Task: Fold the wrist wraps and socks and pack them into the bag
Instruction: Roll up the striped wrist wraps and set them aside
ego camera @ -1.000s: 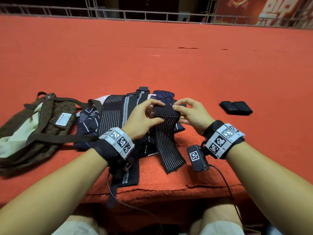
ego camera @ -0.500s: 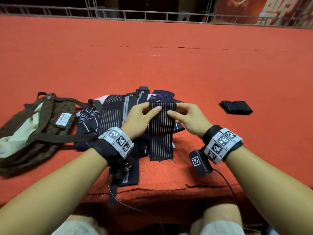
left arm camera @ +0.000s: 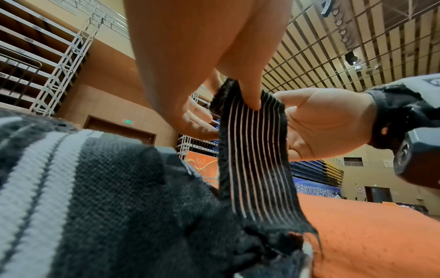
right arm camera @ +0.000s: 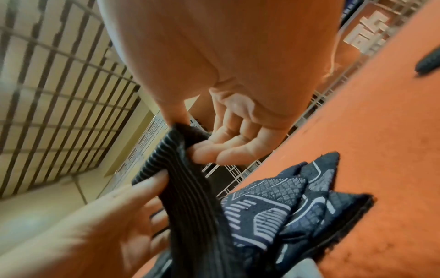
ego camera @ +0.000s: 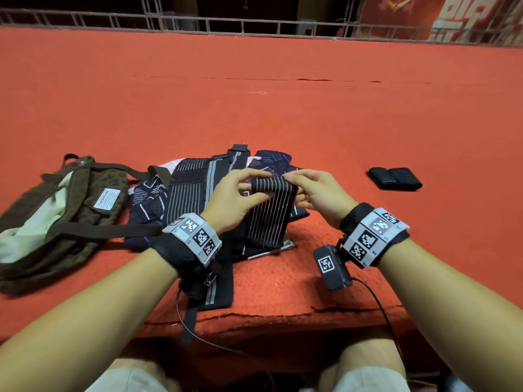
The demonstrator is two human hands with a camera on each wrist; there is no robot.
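Note:
A black wrist wrap with thin pale stripes (ego camera: 268, 213) (left arm camera: 254, 150) (right arm camera: 190, 180) hangs upright above a pile of wraps and socks (ego camera: 186, 193). My left hand (ego camera: 235, 199) pinches its top left corner between thumb and fingers. At the top right corner my right hand (ego camera: 314, 190) pinches it too. The wrap's top edge is rolled over; its lower end rests on the pile. Patterned navy socks (right arm camera: 285, 197) lie under and behind the wrap. A brown bag (ego camera: 70, 210) lies open at the left.
A folded black wrap (ego camera: 394, 179) lies alone on the red carpeted platform (ego camera: 283, 108) to the right. The platform's front edge (ego camera: 254, 318) runs just before my knees. A metal railing (ego camera: 254, 24) lines the far side.
The wrap, folded small a second ago, was let down to full length, and now its top edge is being rolled over between both hands. The hands rose slightly.

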